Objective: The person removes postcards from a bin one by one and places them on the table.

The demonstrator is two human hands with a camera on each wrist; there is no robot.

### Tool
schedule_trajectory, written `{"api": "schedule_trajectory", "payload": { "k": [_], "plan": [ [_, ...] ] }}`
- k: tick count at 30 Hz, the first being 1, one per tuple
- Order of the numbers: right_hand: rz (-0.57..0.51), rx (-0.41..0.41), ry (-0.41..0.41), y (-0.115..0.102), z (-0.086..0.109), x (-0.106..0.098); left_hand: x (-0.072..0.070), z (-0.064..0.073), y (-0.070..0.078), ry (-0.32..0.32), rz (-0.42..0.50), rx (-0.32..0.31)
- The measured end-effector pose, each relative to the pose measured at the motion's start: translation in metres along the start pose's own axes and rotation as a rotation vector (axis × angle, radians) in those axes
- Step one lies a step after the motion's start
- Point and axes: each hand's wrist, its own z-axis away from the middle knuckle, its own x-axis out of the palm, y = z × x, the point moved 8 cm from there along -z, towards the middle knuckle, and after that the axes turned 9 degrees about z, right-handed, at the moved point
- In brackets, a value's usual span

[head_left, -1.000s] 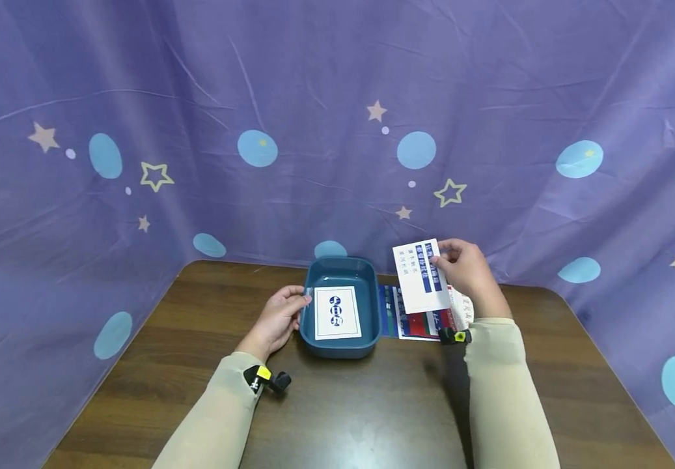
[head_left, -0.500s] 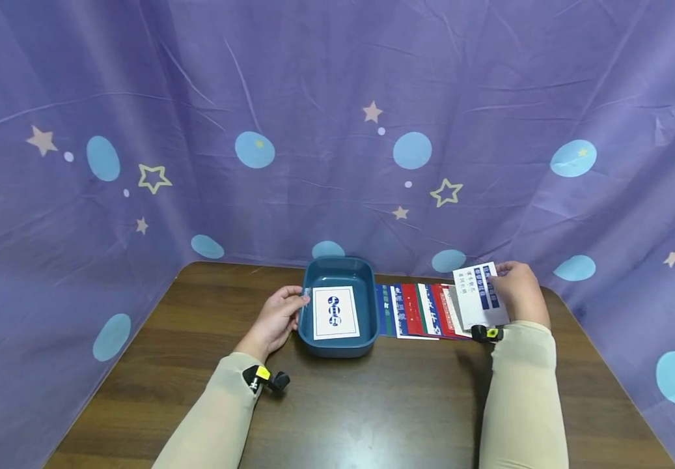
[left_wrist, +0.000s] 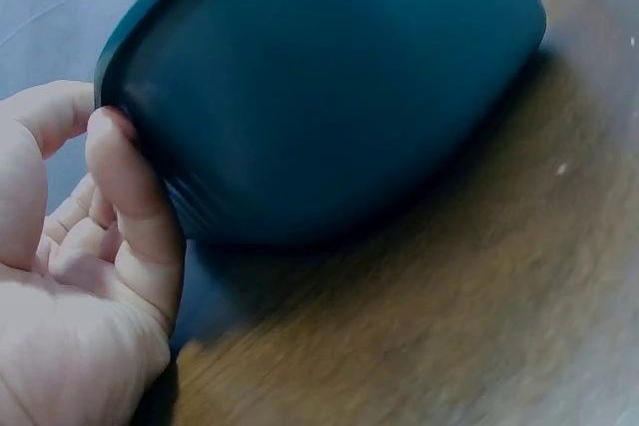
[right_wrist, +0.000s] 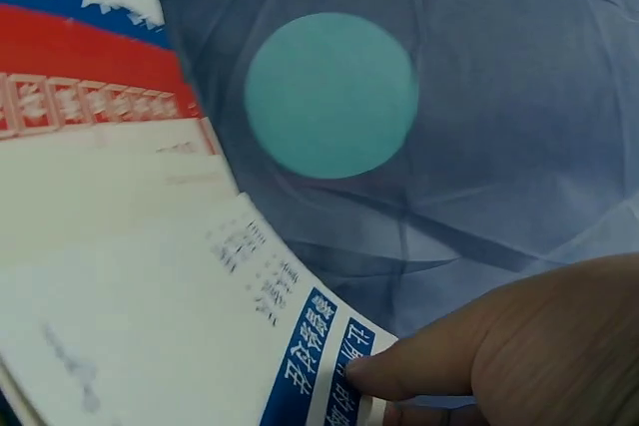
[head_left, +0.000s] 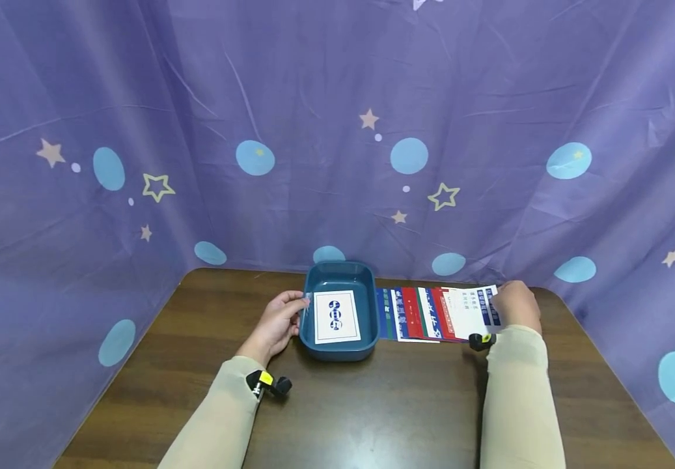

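Note:
My left hand [head_left: 274,326] holds the left rim of a teal plastic bin [head_left: 340,355]; thumb and fingers pinch the wall in the left wrist view. Inside the bin lies a white card [head_left: 322,329] with a dark blue printed design. To its right, overlapping cards in blue, white and red [head_left: 412,314] form a row. At the row's right end my right hand [head_left: 517,305] pinches a white card [right_wrist: 140,316] with blue text bands by its right edge. In the right wrist view the thumb [right_wrist: 409,366] lies on its printed face, with a finger partly hidden behind the edge.
A brown wooden table [head_left: 337,410] carries everything. Behind it hangs a purple curtain [head_left: 314,208] with stars and light blue ovals, close to the bin and cards. Small black wrist cameras are strapped on both sleeves.
My right hand has carried the white card rightward and down onto the right end of the row, uncovering the other cards. My left hand stays on the bin's rim.

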Motion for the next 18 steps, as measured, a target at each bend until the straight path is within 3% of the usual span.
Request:
{"api": "schedule_trajectory", "payload": {
  "k": [6,8,13,18],
  "plan": [
    [0.044,0.031,-0.072,0.005,-0.001,0.013,-0.008,-0.002,0.01,0.046,-0.185,0.01],
    [0.049,0.027,-0.08,0.006,-0.001,0.016,-0.011,-0.006,0.014,0.075,-0.207,0.014],
    [0.04,0.046,-0.063,0.009,-0.002,0.021,-0.008,-0.016,0.022,0.106,-0.193,0.057],
    [0.041,0.046,-0.05,0.007,-0.004,0.025,-0.008,-0.017,0.025,0.135,-0.154,0.13]
  ]
}}
